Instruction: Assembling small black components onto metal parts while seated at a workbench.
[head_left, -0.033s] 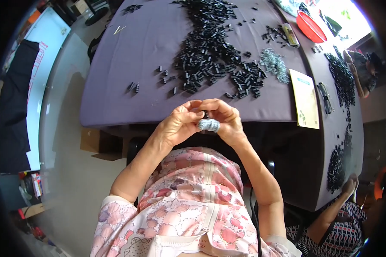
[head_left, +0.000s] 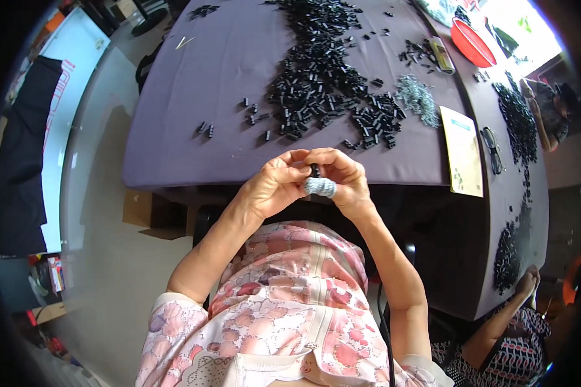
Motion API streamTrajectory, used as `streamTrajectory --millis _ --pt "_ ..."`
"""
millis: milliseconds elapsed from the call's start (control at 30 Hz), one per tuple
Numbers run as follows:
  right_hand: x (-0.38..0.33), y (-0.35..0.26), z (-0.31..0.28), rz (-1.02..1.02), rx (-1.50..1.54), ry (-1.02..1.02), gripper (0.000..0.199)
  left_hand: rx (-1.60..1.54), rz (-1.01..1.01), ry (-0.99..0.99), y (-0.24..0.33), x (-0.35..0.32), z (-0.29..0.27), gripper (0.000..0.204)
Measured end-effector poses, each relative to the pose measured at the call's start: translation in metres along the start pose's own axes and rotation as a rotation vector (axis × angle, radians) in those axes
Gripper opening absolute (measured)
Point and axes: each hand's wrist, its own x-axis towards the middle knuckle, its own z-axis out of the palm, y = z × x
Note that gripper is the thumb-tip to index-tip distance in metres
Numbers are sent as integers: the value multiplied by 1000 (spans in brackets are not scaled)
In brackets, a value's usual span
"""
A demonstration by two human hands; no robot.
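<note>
Bare purple desk (head_left: 193, 84) lies open ahead-left of both hands, with only a few stray black pieces (head_left: 203, 129). Straight ahead the black parts heap (head_left: 323, 71) blocks passage (dense, long); rightward lie a card (head_left: 463, 151) and glasses (head_left: 492, 149).

red bowl (head_left: 472, 42) | glasses (head_left: 492, 149) | card (head_left: 463, 151) | grey bits, maybe springs (head_left: 418, 97)
</note>
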Motion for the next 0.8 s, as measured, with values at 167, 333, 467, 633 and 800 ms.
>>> streamTrajectory --millis 167,333,467,633,800 --pt "1 -1 4 7 -17 27 35 -11 6 -53 -1 1 -1 30" --pt "-3 1 8 64 -263 -27 34 130 116 36 -3 -4 -2 37" --pt "0 -27 5 -44 -751 -9 45 354 243 94 8 -12 4 28" --pt "4 -45 -48 -233 -1310 350 21 981 578 274 25 -15 9 14" --pt "-1 -61 -114 -133 -1493 711 11 1544 750 494 39 -9 -2 12"
